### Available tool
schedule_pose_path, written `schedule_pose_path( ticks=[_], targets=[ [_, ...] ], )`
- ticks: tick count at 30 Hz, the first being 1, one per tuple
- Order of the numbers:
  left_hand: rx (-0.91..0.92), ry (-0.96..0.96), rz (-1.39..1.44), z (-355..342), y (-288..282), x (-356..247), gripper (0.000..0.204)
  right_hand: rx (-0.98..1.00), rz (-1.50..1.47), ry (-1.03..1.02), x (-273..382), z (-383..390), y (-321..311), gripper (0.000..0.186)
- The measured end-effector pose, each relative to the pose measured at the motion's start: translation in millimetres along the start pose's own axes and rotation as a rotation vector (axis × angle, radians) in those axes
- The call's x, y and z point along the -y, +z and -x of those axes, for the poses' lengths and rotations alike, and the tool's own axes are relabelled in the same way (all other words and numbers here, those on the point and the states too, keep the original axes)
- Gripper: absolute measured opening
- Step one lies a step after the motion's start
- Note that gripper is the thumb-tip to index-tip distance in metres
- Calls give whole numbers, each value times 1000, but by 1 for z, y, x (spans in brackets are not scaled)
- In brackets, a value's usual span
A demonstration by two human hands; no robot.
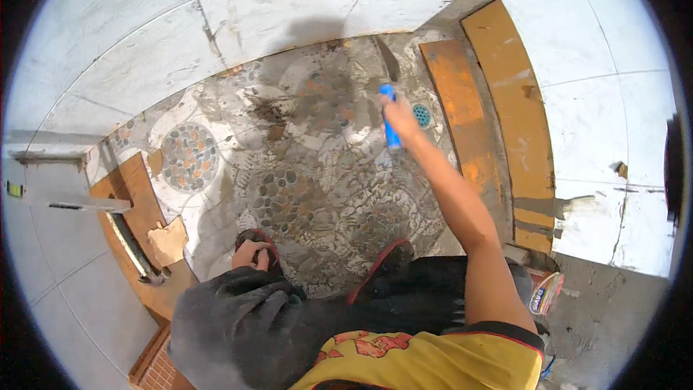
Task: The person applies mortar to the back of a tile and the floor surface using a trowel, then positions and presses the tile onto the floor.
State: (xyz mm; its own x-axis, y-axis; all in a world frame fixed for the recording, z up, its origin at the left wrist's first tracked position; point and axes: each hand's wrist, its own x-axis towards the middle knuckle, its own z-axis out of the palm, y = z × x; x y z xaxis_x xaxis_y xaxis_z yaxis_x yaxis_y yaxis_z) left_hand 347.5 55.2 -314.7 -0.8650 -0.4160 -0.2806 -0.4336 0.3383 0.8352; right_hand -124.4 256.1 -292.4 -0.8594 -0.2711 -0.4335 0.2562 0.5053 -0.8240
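Note:
My right hand is closed round a long, narrow blue tool low over the wet floor. Its underside is hidden, so I cannot tell its exact kind. Right beside that hand sits a round teal drain cover. The floor tiles carry round pebble patterns and are smeared with grey-brown muck. Near my left shoe, my left hand hangs at the end of my dark sleeve or knee, fingers curled in, with nothing visible in them.
An orange-stained board and a tan board lie along the right wall. On the left are a brown board, a torn cardboard piece and a spirit level. A printed packet lies at lower right. White tiled walls enclose the floor.

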Motion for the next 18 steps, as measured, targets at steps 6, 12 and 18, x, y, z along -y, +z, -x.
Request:
schedule_pose_path(
  ticks=[6, 12, 18],
  targets=[
    [-88, 46, 30, 0, 8, 0, 17, -181, 310, -104, -3, -121, -75, 18],
    [-88, 119, 24, -1, 8, 11, 16, -249, 287, 72, -1, -169, -90, 38],
    [-120, 149, 34, 4, 13, 27, 17, -242, 306, -36, 7, -169, -72, 16]
  ],
)
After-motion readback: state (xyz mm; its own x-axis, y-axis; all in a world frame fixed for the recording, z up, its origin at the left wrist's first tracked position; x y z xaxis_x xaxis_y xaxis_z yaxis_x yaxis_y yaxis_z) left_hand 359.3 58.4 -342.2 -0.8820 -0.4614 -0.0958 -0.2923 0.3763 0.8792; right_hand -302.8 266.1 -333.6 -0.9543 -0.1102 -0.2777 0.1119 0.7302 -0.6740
